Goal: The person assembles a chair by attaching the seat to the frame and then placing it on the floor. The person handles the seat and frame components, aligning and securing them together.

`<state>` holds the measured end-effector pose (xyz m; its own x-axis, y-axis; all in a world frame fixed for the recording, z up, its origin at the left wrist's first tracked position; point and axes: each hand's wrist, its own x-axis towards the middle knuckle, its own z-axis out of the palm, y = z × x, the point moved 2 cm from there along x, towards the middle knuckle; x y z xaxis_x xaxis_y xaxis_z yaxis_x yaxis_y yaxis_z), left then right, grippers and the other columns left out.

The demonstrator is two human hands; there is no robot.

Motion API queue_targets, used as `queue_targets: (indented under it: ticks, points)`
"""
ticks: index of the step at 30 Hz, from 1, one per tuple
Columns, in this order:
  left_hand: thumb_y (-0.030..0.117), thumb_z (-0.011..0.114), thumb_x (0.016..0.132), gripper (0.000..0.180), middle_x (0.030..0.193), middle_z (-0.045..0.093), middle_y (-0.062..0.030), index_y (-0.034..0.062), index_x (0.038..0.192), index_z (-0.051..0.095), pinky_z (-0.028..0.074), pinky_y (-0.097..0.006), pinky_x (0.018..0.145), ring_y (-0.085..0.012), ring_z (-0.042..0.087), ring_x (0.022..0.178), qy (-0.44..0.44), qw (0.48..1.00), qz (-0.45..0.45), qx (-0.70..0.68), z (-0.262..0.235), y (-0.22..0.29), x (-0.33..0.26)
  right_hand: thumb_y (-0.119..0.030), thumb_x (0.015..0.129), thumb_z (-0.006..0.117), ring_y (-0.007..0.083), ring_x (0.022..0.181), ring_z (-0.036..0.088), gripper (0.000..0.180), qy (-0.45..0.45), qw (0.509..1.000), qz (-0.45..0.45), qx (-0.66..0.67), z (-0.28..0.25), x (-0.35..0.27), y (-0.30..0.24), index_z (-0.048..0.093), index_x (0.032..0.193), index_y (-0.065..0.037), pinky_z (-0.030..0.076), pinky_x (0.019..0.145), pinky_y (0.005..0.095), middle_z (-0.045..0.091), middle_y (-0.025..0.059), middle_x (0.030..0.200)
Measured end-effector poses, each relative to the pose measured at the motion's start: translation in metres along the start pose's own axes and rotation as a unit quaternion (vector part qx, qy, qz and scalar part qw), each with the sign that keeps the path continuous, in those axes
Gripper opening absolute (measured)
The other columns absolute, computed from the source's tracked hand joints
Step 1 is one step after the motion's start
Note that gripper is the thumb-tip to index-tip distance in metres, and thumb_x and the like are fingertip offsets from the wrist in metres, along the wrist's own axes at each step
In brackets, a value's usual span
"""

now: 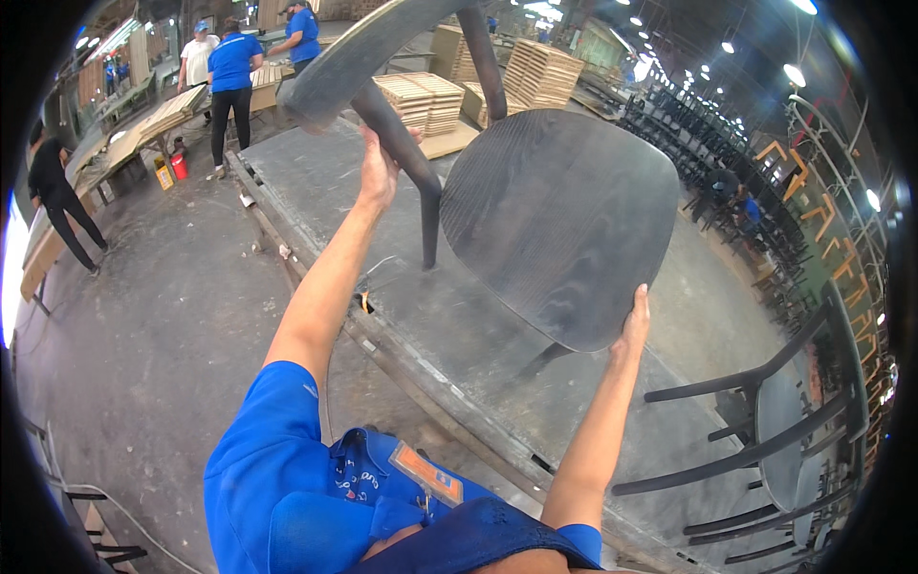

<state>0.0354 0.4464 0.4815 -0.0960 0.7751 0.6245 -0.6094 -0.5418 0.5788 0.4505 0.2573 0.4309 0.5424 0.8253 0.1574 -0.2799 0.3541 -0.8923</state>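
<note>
A dark-stained wooden chair (564,220) stands tilted on the grey worktable (316,191), its broad rounded seat turned up toward me. My left hand (380,172) is closed around a post below the curved backrest (359,62), with part of the fingers hidden behind the wood. At the seat's near right edge, my right hand (632,325) grips the rim; its fingers beneath are mostly out of sight. One leg (547,358) shows under the seat's near edge.
More dark chairs (765,430) stand close at my right. Beyond the table are stacked pale wooden pieces (540,75) and rows of dark chair frames (688,143). Several people work at the far left, one in a blue shirt (234,62), near a red bucket (179,166).
</note>
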Motion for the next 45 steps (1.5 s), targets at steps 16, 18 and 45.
queue_targets:
  ticks: [16, 18, 45]
  points:
    - [0.067, 0.023, 0.092, 0.078, 0.061, 0.061, -0.0089, 0.0002, 0.085, 0.061, 0.049, -0.029, 0.049, -0.0167, 0.06, 0.052, 0.061, 0.99, -0.073, 0.106, 0.068, -0.152, 0.171, -0.02, 0.09, 0.057, 0.0263, 0.116, 0.047, 0.053, 0.208, 0.957, 0.029, 0.199, 0.15, -0.137, 0.018, 0.03, 0.135, -0.011, 0.041, 0.097, 0.0436, 0.043, 0.0127, 0.131]
    - [0.064, 0.023, 0.094, 0.073, 0.064, 0.061, -0.0082, 0.0023, 0.085, 0.06, 0.048, -0.03, 0.052, -0.0162, 0.06, 0.053, 0.004, 0.979, -0.104, 0.174, 0.108, -0.187, 0.166, -0.017, 0.09, 0.057, 0.026, 0.119, 0.044, 0.058, 0.267, 0.941, 0.021, 0.209, 0.146, -0.134, 0.019, 0.027, 0.139, -0.011, 0.039, 0.099, 0.0442, 0.041, 0.0127, 0.133]
    - [0.056, 0.048, 0.086, 0.084, 0.156, 0.013, -0.0085, 0.0098, 0.149, 0.017, 0.004, -0.056, 0.112, -0.0246, 0.005, 0.144, -0.136, 0.485, 0.352, 0.789, 0.254, -0.202, 0.261, -0.021, 0.092, 0.057, 0.029, 0.126, 0.038, 0.069, 0.027, 0.989, 0.009, -0.143, 0.14, -0.141, 0.066, 0.014, 0.139, 0.006, 0.031, 0.104, 0.04, 0.03, 0.0241, 0.138]
